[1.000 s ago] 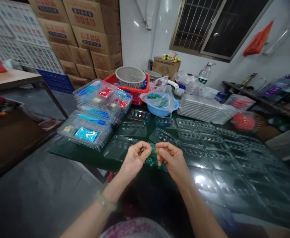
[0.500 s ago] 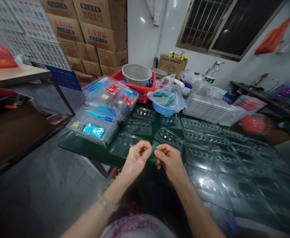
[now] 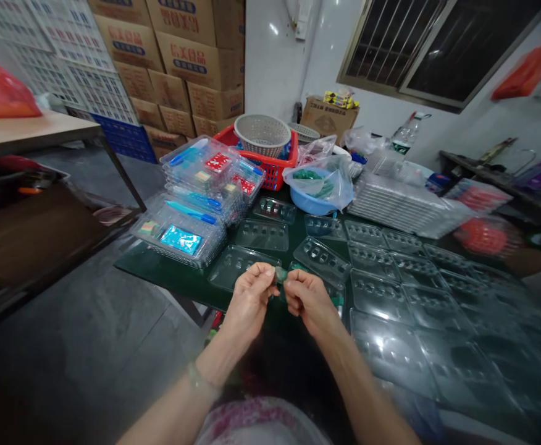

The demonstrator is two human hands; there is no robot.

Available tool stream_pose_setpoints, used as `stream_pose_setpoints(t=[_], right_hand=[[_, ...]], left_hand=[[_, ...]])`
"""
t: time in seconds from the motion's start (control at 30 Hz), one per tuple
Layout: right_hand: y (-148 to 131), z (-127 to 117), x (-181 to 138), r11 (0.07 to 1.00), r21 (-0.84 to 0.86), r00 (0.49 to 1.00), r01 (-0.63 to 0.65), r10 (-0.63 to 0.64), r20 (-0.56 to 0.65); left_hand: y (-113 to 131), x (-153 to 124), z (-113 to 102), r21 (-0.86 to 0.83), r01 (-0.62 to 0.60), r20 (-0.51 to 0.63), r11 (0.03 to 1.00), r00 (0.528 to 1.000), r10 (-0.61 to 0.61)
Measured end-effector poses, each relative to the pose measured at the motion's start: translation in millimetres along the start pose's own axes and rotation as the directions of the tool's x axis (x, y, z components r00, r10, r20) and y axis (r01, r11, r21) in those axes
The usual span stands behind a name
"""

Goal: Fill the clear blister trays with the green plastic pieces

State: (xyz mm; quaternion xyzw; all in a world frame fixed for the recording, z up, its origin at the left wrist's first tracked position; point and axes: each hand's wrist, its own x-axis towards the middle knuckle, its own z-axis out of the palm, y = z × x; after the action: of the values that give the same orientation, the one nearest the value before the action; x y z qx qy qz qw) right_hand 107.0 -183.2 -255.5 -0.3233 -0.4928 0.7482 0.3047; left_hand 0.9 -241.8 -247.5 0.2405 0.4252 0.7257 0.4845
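My left hand (image 3: 253, 298) and my right hand (image 3: 311, 299) meet just over the near edge of the dark green table (image 3: 159, 272). Between their pinched fingertips is a small green piece (image 3: 280, 274), too small to name, gripped from both sides. Behind my right hand lies a clear plastic tray (image 3: 322, 259) with moulded hollows, set at an angle. Another clear tray (image 3: 233, 267) lies flat behind my left hand. Some green bits (image 3: 337, 301) show beside my right hand, partly hidden by it.
Rows of clear trays (image 3: 381, 295) cover the table's right side. Stacked filled trays (image 3: 182, 232) stand at left. Farther back are a blue basin (image 3: 311, 201) holding green pieces, a red basket (image 3: 275, 168) with a grey colander (image 3: 262, 135), and a tall tray stack (image 3: 404, 204).
The green piece now shows between both hands' fingertips, and my left hand has turned slightly. The whole view has shifted a little, scene contents moving right.
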Motion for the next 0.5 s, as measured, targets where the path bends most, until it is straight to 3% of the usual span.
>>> stream_pose_setpoints(t=[0.1,0.2,0.33,0.4,0.5], right_hand=[[0.5,0.8,0.5,0.991,-0.136,1.0,-0.014,0.014,-0.001],[0.3,0.7,0.0,0.932,-0.338,0.989,0.129,-0.144,-0.019],[0.6,6.7,-0.7,0.711,-0.616,0.907,0.338,-0.42,0.013],[1.5,10.9,-0.6,0.621,-0.691,0.883,0.371,-0.467,0.054],[0.9,13.0,4.8,0.598,-0.71,0.886,0.371,-0.456,0.079]], left_hand=[[-2.6,-0.3,-1.5,0.191,-0.168,-0.044,0.967,0.983,0.179],[-4.9,0.4,-5.0,0.351,-0.245,-0.078,0.904,0.954,0.289],[-9.5,5.0,-8.9,0.317,-0.19,-0.112,0.929,0.965,0.236],[-10.7,8.8,-10.1,0.254,-0.139,-0.122,0.957,0.977,0.174],[-7.8,15.3,-13.4,0.18,-0.041,-0.132,0.983,0.989,0.066]])
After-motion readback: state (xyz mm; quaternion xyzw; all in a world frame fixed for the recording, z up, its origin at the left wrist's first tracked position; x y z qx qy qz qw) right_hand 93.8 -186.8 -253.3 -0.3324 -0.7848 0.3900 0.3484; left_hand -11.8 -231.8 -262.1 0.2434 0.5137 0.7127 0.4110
